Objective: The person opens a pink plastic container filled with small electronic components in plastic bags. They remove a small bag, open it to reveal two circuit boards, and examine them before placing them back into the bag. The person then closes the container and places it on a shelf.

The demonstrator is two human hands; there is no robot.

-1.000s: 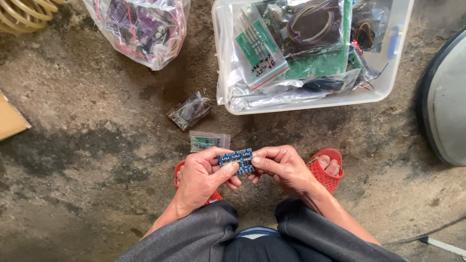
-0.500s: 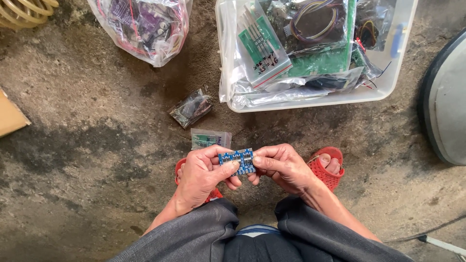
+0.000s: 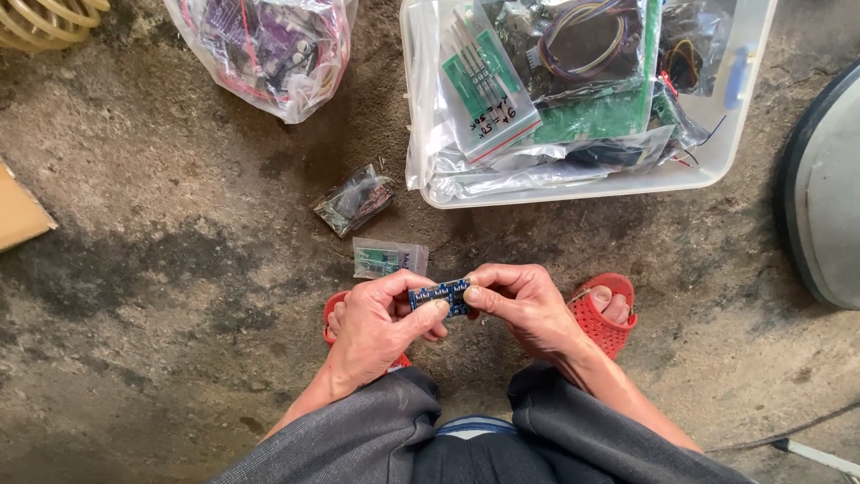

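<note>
Blue board strip [image 3: 439,297] at frame centre, pinched at both ends: our left hand [image 3: 376,327] grips its left end, right hand [image 3: 524,309] its right. Strip looks unbroken so far. Small bag [image 3: 390,258] just above; clear bin [image 3: 726,143] of bagged boards upper right.

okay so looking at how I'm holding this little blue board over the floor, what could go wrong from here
The small blue circuit board is pinched at its ends between the left hand and right hand, so it may flex and crack. If it slips, it would likely land on the rough concrete floor, between the red sandals. Bare fingertips on its parts could also smudge them.
</note>
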